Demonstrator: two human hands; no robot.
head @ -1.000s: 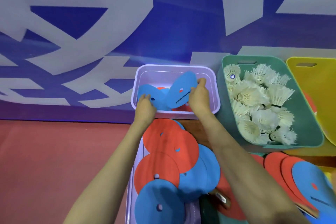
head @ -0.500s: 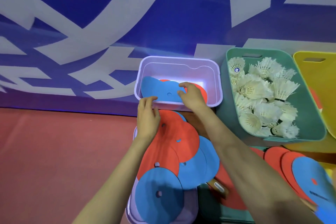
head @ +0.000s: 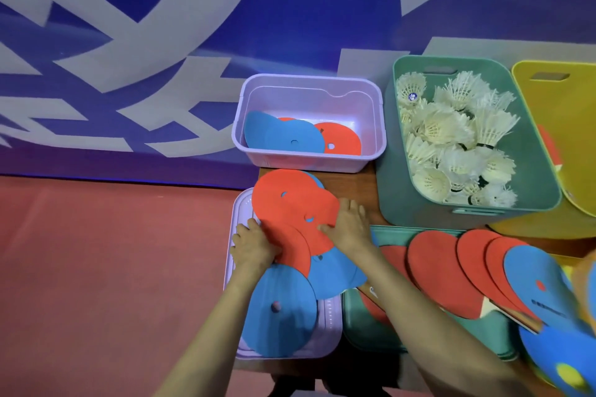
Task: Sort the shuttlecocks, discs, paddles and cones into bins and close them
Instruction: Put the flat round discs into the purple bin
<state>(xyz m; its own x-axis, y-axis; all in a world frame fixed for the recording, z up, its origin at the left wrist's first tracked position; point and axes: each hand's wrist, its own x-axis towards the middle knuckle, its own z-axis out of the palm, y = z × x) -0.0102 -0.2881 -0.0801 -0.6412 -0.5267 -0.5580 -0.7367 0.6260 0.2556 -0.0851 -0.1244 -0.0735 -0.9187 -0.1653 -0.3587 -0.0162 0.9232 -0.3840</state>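
Left hand (head: pixel 254 246) at edge of red discs (head: pixel 290 203), pinch unclear | right hand (head: pixel 350 226) lies flat on them | purple bin (head: pixel 309 79) has more inside

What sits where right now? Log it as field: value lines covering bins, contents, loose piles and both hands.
purple bin: open; blue disc overlaps red disc
green bin: open, heaped with shuttlecocks
yellow bin: open, contents mostly out of frame
disc pile: red and blue, overlapping on purple lid
paddles: fanned across green lid
left hand: at pile's left edge, grip unclear
right hand: flat on top red disc
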